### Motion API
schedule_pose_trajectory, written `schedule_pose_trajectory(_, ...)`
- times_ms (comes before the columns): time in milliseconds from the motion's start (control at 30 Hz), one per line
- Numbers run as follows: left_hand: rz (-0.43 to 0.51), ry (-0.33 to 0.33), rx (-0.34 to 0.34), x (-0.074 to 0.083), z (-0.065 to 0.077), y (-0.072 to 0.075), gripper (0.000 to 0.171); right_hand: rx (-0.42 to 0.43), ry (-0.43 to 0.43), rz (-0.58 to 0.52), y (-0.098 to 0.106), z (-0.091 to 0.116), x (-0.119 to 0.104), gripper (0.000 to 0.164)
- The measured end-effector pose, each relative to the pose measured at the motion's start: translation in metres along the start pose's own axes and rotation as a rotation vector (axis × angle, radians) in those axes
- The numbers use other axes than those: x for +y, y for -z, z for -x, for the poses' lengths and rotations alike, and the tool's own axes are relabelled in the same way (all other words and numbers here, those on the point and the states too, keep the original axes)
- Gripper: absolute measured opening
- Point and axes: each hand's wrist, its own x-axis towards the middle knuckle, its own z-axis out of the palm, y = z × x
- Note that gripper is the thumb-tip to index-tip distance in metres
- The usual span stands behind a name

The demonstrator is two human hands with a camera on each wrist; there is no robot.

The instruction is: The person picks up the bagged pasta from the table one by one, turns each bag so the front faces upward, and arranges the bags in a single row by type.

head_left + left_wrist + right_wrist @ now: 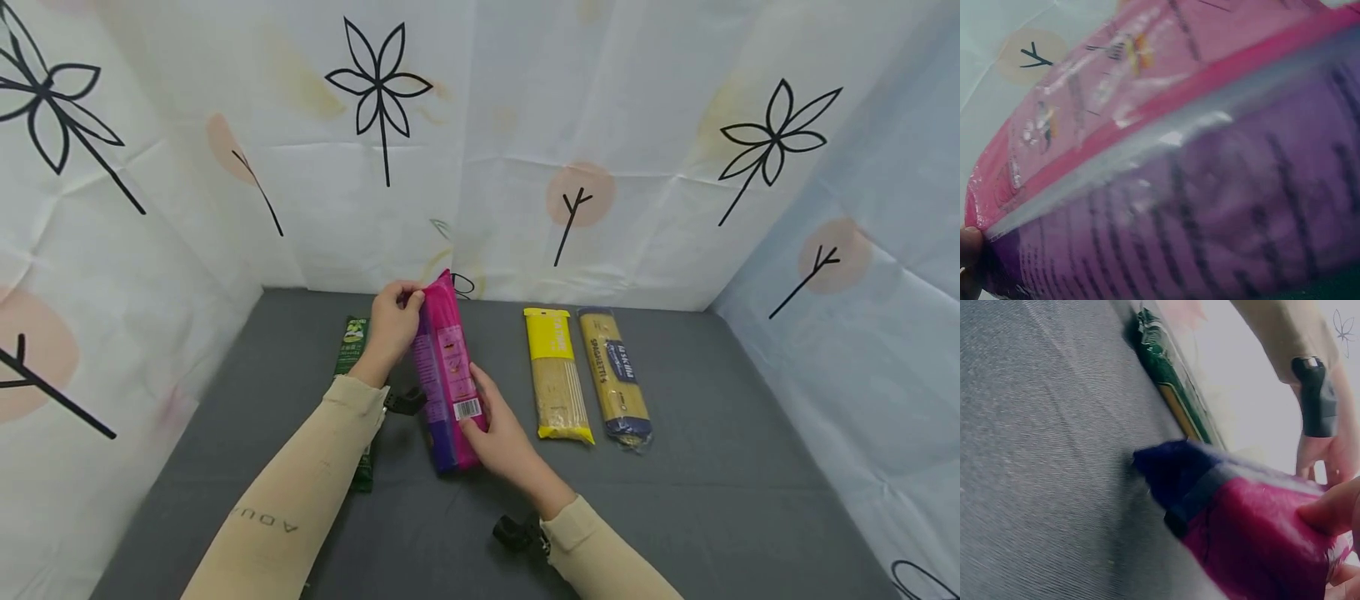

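Observation:
A long pink and purple packet (450, 358) with a barcode is held over the dark table, its top end leaning left in the head view. My left hand (393, 325) pinches its far end between thumb and fingers. Near the lower end, my right hand (506, 437) grips its right side, thumb on the front. The packet's printed face and seam (1179, 169) fill the left wrist view. In the right wrist view its dark blue end (1175, 472) is just above or on the cloth; I cannot tell which. A green packet (352, 342) lies partly hidden behind my left forearm.
To the right lie a yellow pasta packet (558, 375) and a blue-labelled spaghetti packet (615, 379), side by side. Patterned white cloth walls (502, 108) stand behind and at both sides of the grey table (712, 467).

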Motion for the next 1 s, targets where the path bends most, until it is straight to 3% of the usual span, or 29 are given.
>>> schedule_pose_trajectory(200,-0.052,-0.081,-0.019,-0.006,0.005,-0.004,0.03,0.08,0.003,0.289,0.007,-0.001,-0.012,0.078)
schedule_pose_trajectory(333,-0.081,-0.115,-0.059,-0.007,0.008,-0.007,0.041,0.113,0.031,0.398,0.014,-0.002,-0.02,0.078)
schedule_pose_trajectory(667,-0.083,0.002,-0.23,-0.007,0.024,-0.001,0.069,0.128,0.125,0.743,0.026,0.0,-0.032,0.078)
schedule_pose_trajectory(833,0.032,0.049,-0.293,-0.006,0.029,0.002,0.085,0.12,0.134,0.904,0.026,-0.001,-0.034,0.081)
schedule_pose_trajectory(1000,0.179,0.151,-0.326,-0.006,0.03,0.001,0.096,0.143,0.192,1.076,0.023,-0.003,-0.033,0.09)
